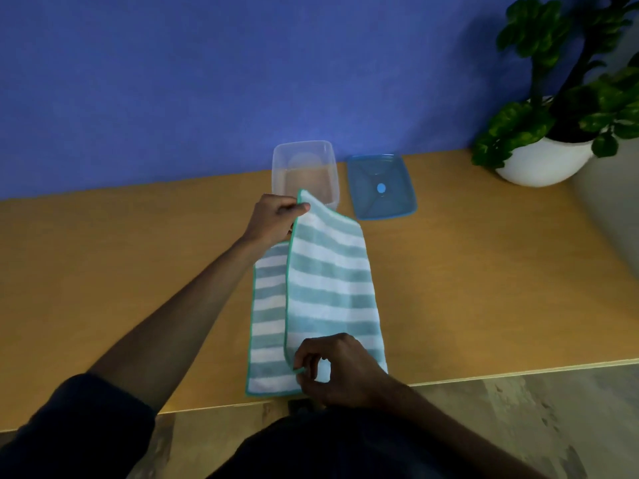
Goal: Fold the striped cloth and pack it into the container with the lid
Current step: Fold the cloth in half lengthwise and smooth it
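The teal-and-white striped cloth (325,292) lies lengthwise on the wooden table, with one long side folded over the other. My left hand (276,217) pinches the far corner of the upper layer and holds it raised. My right hand (340,369) pinches the near corner of that same layer by the table's front edge. Just beyond the cloth stands the clear plastic container (306,171), open and empty. Its blue lid (382,186) lies flat on the table to the right of it.
The wooden table (484,271) runs against a blue wall (207,81). A green plant in a white pot (543,160) stands at the back right. The table's front edge is close to my body, with the floor (536,426) below.
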A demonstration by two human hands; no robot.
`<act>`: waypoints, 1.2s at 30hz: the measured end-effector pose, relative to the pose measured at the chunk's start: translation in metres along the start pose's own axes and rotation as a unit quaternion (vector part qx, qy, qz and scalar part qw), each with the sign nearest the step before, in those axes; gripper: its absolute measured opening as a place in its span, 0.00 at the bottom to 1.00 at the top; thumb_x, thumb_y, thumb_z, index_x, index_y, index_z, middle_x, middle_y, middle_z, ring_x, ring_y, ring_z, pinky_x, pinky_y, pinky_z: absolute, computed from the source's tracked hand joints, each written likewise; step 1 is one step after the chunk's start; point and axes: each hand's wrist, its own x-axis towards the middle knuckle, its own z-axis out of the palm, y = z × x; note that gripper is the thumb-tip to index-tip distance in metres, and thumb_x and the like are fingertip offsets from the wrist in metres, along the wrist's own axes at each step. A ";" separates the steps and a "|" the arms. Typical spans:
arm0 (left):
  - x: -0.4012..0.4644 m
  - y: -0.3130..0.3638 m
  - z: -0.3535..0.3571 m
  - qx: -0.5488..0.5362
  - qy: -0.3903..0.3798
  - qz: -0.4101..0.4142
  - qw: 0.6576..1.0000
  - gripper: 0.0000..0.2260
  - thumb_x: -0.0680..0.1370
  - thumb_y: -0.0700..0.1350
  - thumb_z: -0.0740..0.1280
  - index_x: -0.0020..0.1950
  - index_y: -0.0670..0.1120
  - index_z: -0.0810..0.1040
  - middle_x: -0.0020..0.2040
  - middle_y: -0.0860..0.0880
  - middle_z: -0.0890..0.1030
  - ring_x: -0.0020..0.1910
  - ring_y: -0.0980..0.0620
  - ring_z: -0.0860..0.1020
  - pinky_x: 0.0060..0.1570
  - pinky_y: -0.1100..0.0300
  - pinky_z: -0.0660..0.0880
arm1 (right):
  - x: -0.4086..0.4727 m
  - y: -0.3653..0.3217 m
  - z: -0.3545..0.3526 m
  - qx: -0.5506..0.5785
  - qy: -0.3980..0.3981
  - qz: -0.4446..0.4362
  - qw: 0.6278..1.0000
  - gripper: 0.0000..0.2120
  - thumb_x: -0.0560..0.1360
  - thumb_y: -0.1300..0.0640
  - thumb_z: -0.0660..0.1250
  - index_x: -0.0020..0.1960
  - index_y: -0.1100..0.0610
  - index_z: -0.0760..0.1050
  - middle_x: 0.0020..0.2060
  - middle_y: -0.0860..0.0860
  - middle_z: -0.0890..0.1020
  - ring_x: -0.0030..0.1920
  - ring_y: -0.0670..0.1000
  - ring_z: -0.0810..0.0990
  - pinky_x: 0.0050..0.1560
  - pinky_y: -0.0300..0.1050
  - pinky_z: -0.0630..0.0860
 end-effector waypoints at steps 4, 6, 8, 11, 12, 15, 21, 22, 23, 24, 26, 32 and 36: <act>-0.011 -0.033 -0.026 -0.003 0.016 -0.008 1.000 0.29 0.69 0.57 0.70 0.36 0.29 0.70 0.32 0.43 0.68 0.33 0.52 0.69 0.36 0.56 0.71 | 0.020 -0.003 0.029 -0.014 -0.032 -0.002 0.999 0.05 0.68 0.57 0.70 0.44 0.51 0.78 0.36 0.47 0.84 0.38 0.45 0.82 0.43 0.42 0.78; -0.011 -0.047 -0.033 0.021 0.028 -0.019 0.999 0.24 0.72 0.52 0.70 0.33 0.32 0.70 0.31 0.44 0.66 0.32 0.53 0.68 0.37 0.59 0.70 | 0.027 -0.003 0.039 -0.020 -0.050 0.003 0.999 0.05 0.68 0.57 0.70 0.44 0.51 0.78 0.36 0.47 0.84 0.38 0.45 0.82 0.43 0.41 0.78; -0.009 -0.057 -0.036 0.042 0.044 -0.028 0.998 0.21 0.73 0.50 0.70 0.29 0.38 0.70 0.26 0.51 0.66 0.31 0.54 0.67 0.36 0.59 0.67 | 0.032 0.000 0.047 -0.029 -0.063 0.011 0.998 0.05 0.69 0.56 0.69 0.44 0.51 0.78 0.36 0.47 0.84 0.38 0.45 0.82 0.44 0.42 0.79; -0.006 -0.073 -0.042 0.103 0.048 -0.022 0.993 0.23 0.74 0.48 0.70 0.25 0.45 0.63 0.19 0.53 0.62 0.24 0.60 0.62 0.31 0.57 0.60 | 0.043 0.003 0.059 -0.050 -0.077 0.020 0.996 0.05 0.70 0.55 0.68 0.46 0.51 0.79 0.38 0.47 0.85 0.38 0.45 0.82 0.44 0.44 0.79; -0.006 -0.078 -0.043 0.120 0.049 -0.019 0.991 0.23 0.75 0.48 0.70 0.25 0.47 0.61 0.20 0.53 0.61 0.23 0.59 0.60 0.30 0.57 0.58 | 0.046 0.005 0.062 -0.057 -0.083 0.025 0.995 0.05 0.70 0.55 0.68 0.46 0.51 0.78 0.38 0.47 0.85 0.39 0.45 0.82 0.45 0.45 0.80; -0.007 -0.091 -0.046 0.167 0.065 -0.034 0.983 0.20 0.74 0.49 0.70 0.28 0.46 0.64 0.25 0.51 0.60 0.24 0.58 0.60 0.27 0.60 0.57 | 0.054 0.010 0.071 -0.070 -0.091 0.034 0.993 0.06 0.70 0.54 0.67 0.47 0.50 0.78 0.39 0.46 0.85 0.39 0.46 0.82 0.44 0.47 0.80; -0.003 -0.117 -0.046 0.180 0.089 -0.080 0.976 0.18 0.74 0.49 0.70 0.33 0.35 0.74 0.30 0.43 0.68 0.33 0.51 0.67 0.32 0.56 0.58 | 0.062 0.018 0.086 -0.074 -0.091 0.048 0.992 0.06 0.71 0.55 0.67 0.48 0.52 0.79 0.40 0.47 0.85 0.39 0.48 0.82 0.45 0.47 0.79; -0.003 -0.120 -0.047 0.182 0.095 -0.083 0.975 0.18 0.74 0.48 0.70 0.32 0.35 0.73 0.30 0.43 0.67 0.33 0.51 0.66 0.33 0.55 0.58 | 0.064 0.020 0.089 -0.075 -0.094 0.053 0.991 0.06 0.71 0.55 0.67 0.48 0.52 0.79 0.40 0.47 0.85 0.39 0.47 0.82 0.45 0.46 0.78; -0.003 -0.123 -0.048 0.185 0.099 -0.084 0.974 0.18 0.73 0.48 0.71 0.31 0.36 0.72 0.30 0.43 0.66 0.33 0.51 0.66 0.33 0.54 0.58 | 0.065 0.022 0.091 -0.077 -0.097 0.057 0.991 0.06 0.71 0.55 0.67 0.48 0.52 0.79 0.40 0.47 0.85 0.39 0.47 0.82 0.45 0.45 0.78; -0.004 -0.125 -0.048 0.186 0.102 -0.086 0.973 0.18 0.73 0.47 0.71 0.30 0.37 0.70 0.30 0.43 0.66 0.33 0.51 0.65 0.34 0.54 0.58 | 0.066 0.023 0.093 -0.079 -0.100 0.059 0.990 0.06 0.71 0.55 0.67 0.48 0.52 0.79 0.40 0.47 0.85 0.39 0.47 0.82 0.45 0.44 0.78; -0.004 -0.128 -0.049 0.187 0.105 -0.087 0.973 0.18 0.73 0.47 0.71 0.30 0.37 0.70 0.30 0.43 0.65 0.33 0.51 0.65 0.33 0.54 0.59 | 0.067 0.024 0.097 -0.081 -0.110 0.065 0.989 0.06 0.72 0.55 0.67 0.48 0.53 0.79 0.40 0.48 0.85 0.40 0.48 0.82 0.46 0.44 0.77; -0.001 -0.135 -0.047 0.190 0.102 -0.105 0.971 0.12 0.71 0.47 0.73 0.32 0.42 0.76 0.30 0.46 0.72 0.34 0.50 0.71 0.35 0.57 0.64 | 0.072 0.032 0.110 -0.096 -0.126 0.089 0.983 0.08 0.72 0.54 0.68 0.50 0.53 0.80 0.42 0.50 0.85 0.43 0.52 0.82 0.48 0.48 0.78; -0.001 -0.139 -0.046 0.206 0.099 -0.108 0.967 0.09 0.69 0.48 0.73 0.43 0.44 0.82 0.39 0.46 0.81 0.41 0.46 0.79 0.39 0.56 0.72 | 0.072 0.036 0.117 -0.097 -0.138 0.110 0.979 0.07 0.73 0.55 0.68 0.50 0.54 0.79 0.43 0.51 0.85 0.45 0.53 0.82 0.50 0.49 0.78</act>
